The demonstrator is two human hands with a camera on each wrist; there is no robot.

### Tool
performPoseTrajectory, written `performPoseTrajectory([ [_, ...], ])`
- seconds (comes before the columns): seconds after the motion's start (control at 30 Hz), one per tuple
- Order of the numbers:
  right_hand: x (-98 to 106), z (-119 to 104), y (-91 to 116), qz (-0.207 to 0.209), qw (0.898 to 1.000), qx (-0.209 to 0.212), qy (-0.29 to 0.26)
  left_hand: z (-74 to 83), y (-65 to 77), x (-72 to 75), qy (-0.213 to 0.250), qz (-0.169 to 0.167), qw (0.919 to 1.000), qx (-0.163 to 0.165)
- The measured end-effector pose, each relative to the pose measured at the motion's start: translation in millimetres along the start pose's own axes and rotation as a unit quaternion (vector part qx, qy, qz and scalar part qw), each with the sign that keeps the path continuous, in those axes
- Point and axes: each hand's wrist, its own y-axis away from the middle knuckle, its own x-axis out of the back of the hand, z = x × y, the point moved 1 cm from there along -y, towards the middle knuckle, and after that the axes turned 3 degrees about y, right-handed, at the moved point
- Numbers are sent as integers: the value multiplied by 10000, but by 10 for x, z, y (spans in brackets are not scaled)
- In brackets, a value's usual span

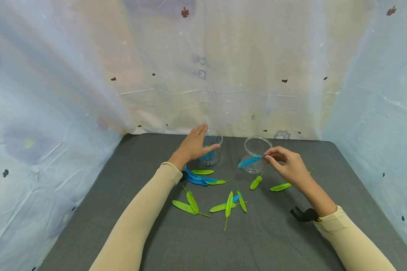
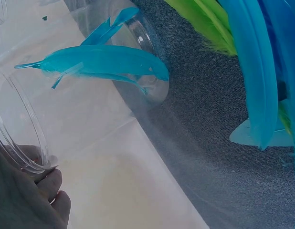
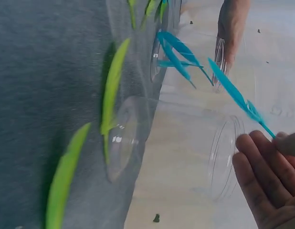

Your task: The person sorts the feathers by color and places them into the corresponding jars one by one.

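Observation:
My left hand (image 1: 191,146) holds a clear plastic jar (image 1: 215,161) by its rim, thumb across the near side and fingers at the far side. Inside that jar lie several blue feathers (image 2: 104,62). Between thumb and forefinger of my right hand (image 1: 289,165), the quill of another blue feather (image 1: 249,162) is pinched. That feather points left, in front of a second clear jar (image 1: 254,170), which stands upright. The second jar shows no feathers inside in the right wrist view, and my right fingertips (image 3: 244,141) are right at its rim.
Blue feathers (image 1: 195,177) lie in a pile by my left wrist. Several green feathers (image 1: 228,205) are scattered over the dark grey table (image 1: 196,244), one blue feather (image 1: 236,198) among them. A pale patterned curtain (image 1: 230,101) hangs behind the table and along both sides.

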Motion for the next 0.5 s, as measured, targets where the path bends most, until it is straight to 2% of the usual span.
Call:
performPoseTrajectory([
  [0.3, -56, -70, -335, 312, 9993, 162, 141, -21, -15, -13, -21, -22, 10000, -14],
  [0.5, -103, -128, -551, 576, 9974, 414, 80, -23, -14, -10, -45, -71, 10000, 26],
])
